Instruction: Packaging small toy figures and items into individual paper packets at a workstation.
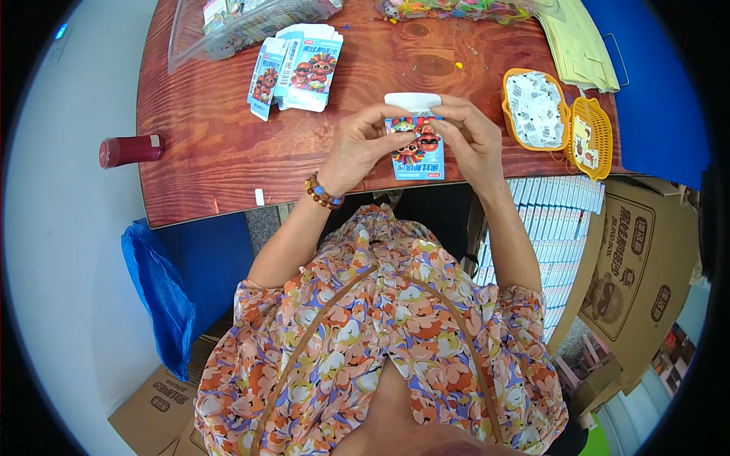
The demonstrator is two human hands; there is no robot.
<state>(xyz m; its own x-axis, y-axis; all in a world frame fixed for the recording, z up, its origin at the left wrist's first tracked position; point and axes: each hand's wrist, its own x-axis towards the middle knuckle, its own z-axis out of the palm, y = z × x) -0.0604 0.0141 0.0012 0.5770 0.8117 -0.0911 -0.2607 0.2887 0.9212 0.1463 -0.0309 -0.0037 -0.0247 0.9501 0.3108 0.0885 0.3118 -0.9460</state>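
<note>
A small light-blue printed box (pixel 419 161) with cartoon figures is held between both hands at the table's near edge. Its white top flap (pixel 413 99) stands up, away from me. My left hand (pixel 370 144) grips the box's left side, the thumb lying across its front. On the right side, my right hand (pixel 465 139) pinches near the top, thumb and fingers bent at the opening. The box's upper edge is partly hidden by my fingers. To the left, several more blue boxes (pixel 308 72) lie flat in an overlapping pile on the table.
Yellow baskets hold white packets (pixel 534 110) and small cards (pixel 585 151) at the right. Clear plastic bins (pixel 251 29) stand at the far edge. A dark red cylinder (pixel 131 150) juts over the left edge. An open carton (pixel 627 254) of packed boxes stands below right.
</note>
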